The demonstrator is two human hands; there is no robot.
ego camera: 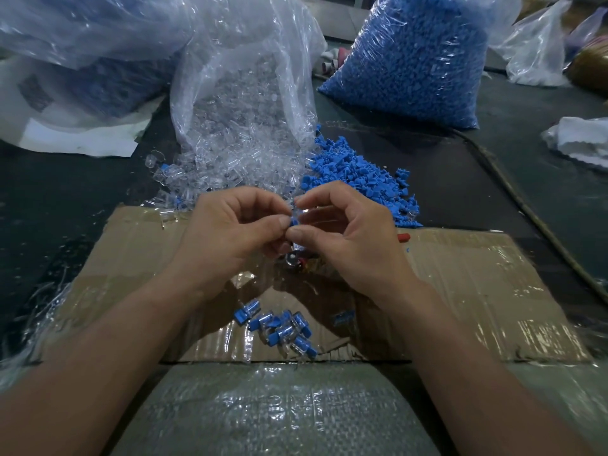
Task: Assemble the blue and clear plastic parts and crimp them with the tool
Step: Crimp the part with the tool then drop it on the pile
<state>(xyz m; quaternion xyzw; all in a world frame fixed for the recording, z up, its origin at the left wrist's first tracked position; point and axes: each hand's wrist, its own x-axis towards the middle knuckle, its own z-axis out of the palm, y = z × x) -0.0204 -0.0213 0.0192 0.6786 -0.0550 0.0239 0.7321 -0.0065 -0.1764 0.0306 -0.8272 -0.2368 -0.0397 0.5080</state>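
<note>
Over the middle of a taped sheet of cardboard (477, 284), the left hand (230, 232) and the right hand (348, 235) met fingertip to fingertip, both with fingers curled. The left hand pinched a small blue part (293, 221) between thumb and forefinger, and the right hand pinched a clear part (306, 212) that glinted just at 3 o'clock of the blue one, the 2 pieces touching; how far they were seated together could not be told. Directly at 6 o'clock of the fingertips, mostly hidden by the hands, lay the tool (291, 260), its metal pivot showing and a red handle tip poking out at 3 o'clock past the right hand. Further toward 6 o'clock, a small cluster of finished pieces (283, 327), blue inside clear, lay on the cardboard between the forearms. At 12 o'clock of the hands a loose pile of clear parts (210, 169) spilled from an open clear bag (243, 93), and at 1 o'clock a heap of blue parts (358, 185) lay on the dark desk (49, 209), touching the clear pile. A full bag of blue parts (411, 60) stood well behind at 1 o'clock. A woven white sack (263, 413) lay at the near edge, at 6 o'clock
</note>
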